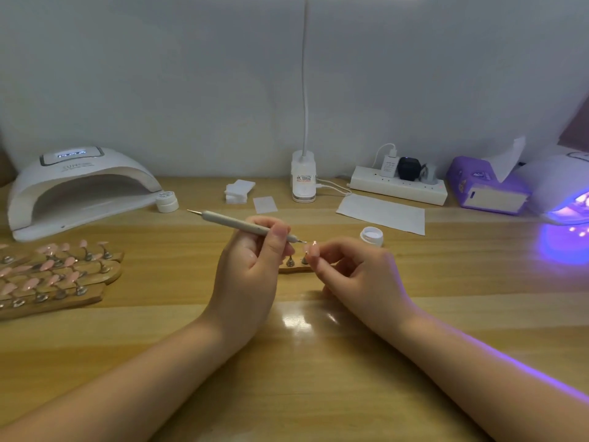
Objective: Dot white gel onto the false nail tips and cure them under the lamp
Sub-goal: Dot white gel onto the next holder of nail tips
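My left hand point(251, 266) grips a grey dotting pen point(236, 223), its metal tip pointing right at a pale false nail tip point(314, 248). My right hand point(353, 275) pinches that nail tip just above a small wooden holder point(294, 267) with metal stands. An open jar of white gel point(372, 236) sits just behind my right hand. A white curing lamp point(79, 186) stands at the back left, unlit inside. A second lamp point(564, 193) at the right edge glows violet.
Several wooden holders with pink nail tips point(54, 275) lie at the left. A closed white jar point(167, 200), cotton pads point(239, 191), a desk lamp base point(303, 177), a power strip point(398, 183), paper point(382, 213) and a purple tissue box point(487, 186) line the back.
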Tool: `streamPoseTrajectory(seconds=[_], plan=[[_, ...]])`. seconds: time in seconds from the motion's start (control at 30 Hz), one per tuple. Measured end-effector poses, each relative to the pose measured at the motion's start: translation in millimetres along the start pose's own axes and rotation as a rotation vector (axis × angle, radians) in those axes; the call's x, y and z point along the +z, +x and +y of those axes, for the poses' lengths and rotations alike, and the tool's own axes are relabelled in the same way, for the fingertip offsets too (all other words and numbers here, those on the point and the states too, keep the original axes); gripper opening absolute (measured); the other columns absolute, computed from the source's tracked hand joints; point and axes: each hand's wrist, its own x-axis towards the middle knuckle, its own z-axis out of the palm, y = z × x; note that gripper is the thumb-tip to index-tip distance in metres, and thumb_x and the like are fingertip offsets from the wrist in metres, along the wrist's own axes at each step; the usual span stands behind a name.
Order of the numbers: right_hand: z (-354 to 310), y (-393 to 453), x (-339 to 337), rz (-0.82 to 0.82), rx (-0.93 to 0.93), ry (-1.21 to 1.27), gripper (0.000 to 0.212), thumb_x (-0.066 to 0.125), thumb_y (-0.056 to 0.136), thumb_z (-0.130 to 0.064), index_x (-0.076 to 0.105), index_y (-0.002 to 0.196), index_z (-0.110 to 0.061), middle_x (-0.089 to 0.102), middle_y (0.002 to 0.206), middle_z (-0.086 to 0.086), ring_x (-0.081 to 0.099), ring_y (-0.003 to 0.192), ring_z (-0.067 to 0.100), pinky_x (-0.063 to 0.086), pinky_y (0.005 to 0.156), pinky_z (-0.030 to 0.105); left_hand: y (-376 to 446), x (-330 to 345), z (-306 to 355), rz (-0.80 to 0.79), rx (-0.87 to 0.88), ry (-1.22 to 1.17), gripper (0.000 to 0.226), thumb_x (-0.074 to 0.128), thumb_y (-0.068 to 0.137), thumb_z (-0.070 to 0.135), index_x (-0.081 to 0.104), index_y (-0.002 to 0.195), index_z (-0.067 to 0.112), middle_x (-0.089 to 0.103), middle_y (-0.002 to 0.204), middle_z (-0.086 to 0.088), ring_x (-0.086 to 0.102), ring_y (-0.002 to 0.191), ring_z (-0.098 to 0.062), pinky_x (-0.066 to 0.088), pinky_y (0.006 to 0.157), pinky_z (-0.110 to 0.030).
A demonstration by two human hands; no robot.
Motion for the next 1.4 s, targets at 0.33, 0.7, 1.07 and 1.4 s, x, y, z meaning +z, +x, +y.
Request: streamPoseTrajectory(seconds=[0.33, 0.7, 1.07, 1.4], plan=[[-2.7, -0.1, 1.7, -0.052, -0.003, -0.029, 0.014, 0.07, 0.084, -0.007, 0.072, 0.087, -0.021, 0.067, 0.076, -0.021, 0.065, 0.065, 0.006, 0.056, 0.062, 0.029, -6.2, 3.9, -9.9, 0.039, 0.124, 0.09, 0.01, 0.045, 0.094, 0.03, 0.054, 0.091, 0.027, 0.063, 0.082, -0.001, 0.063, 0.077, -0.01, 0.052, 0.072, -0.025], [-4.0, -0.6, 1.9, -0.045, 0.001, -0.031, 0.012, 0.07, 0.084, -0.006, 0.073, 0.089, -0.017, 0.067, 0.078, -0.022, 0.066, 0.066, 0.002, 0.056, 0.062, 0.026, -5.0, 1.9, -12.0, 0.019, 0.208, 0.175, 0.009, 0.046, 0.095, 0.024, 0.051, 0.092, 0.03, 0.062, 0.079, -0.002, 0.061, 0.074, -0.009, 0.053, 0.068, -0.026], [-1.6, -1.0, 2.6, -0.041, -0.013, -0.046, 0.014, 0.07, 0.084, -0.007, 0.073, 0.088, -0.02, 0.067, 0.076, -0.021, 0.066, 0.064, 0.008, 0.056, 0.064, 0.034, -6.1, 2.4, -12.1, 0.008, 0.219, 0.177, 0.009, 0.046, 0.095, 0.022, 0.051, 0.092, 0.029, 0.063, 0.08, -0.002, 0.062, 0.074, -0.009, 0.052, 0.069, -0.021], [-0.5, -0.6, 2.6, -0.042, -0.038, -0.048, 0.014, 0.07, 0.084, -0.008, 0.073, 0.09, -0.021, 0.068, 0.08, -0.02, 0.067, 0.067, 0.004, 0.057, 0.063, 0.03, -6.3, 2.8, -10.7, -0.008, 0.2, 0.193, 0.008, 0.046, 0.094, 0.022, 0.051, 0.091, 0.028, 0.063, 0.081, -0.002, 0.061, 0.075, -0.009, 0.051, 0.069, -0.019]])
